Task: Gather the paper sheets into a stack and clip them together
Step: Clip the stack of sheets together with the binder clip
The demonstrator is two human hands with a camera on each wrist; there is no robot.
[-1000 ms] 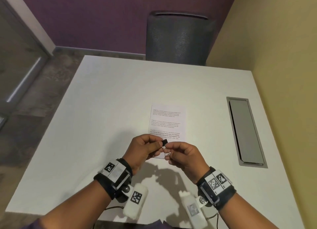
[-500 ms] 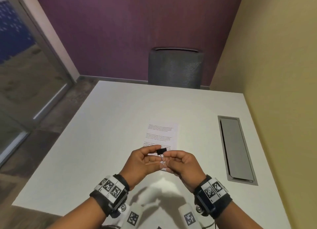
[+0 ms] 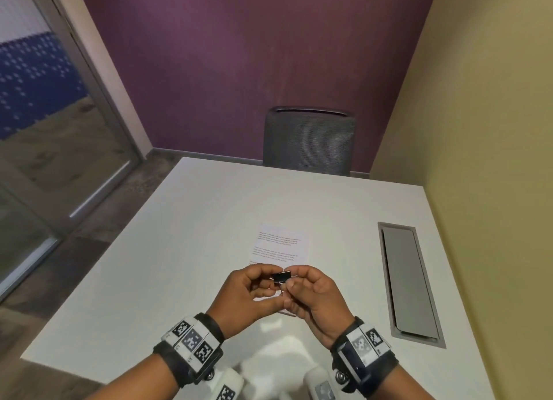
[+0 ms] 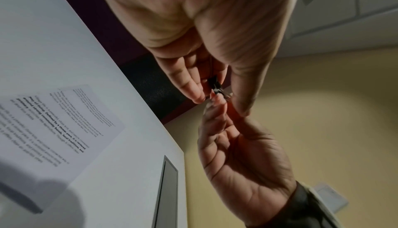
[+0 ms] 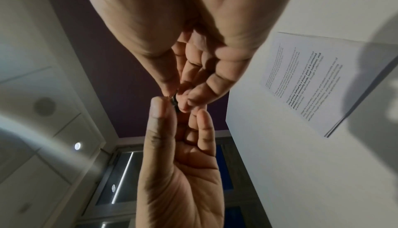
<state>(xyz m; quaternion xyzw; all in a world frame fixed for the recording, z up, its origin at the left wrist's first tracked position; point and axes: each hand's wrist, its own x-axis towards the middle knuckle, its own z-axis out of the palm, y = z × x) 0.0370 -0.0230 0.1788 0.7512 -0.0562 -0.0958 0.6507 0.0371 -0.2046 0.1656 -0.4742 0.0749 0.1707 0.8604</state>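
A small black binder clip is held in the air between both hands, just above the near end of the paper stack. My left hand pinches the clip's black body from the left. From the right, my right hand pinches it at the silver wire handles. The printed sheets lie squared up in one stack on the white table. In the left wrist view the clip shows between fingertips, with the paper below. The right wrist view also shows the clip and the paper's layered edge.
A grey cable hatch is set into the table to the right of the paper. A dark mesh chair stands at the far edge. The yellow wall runs along the table's right side, and a glass door is to the left.
Both hands have stayed together on the clip over the paper's near end, and the clip now sits level between the fingertips. The head view has tilted up, showing more wall.
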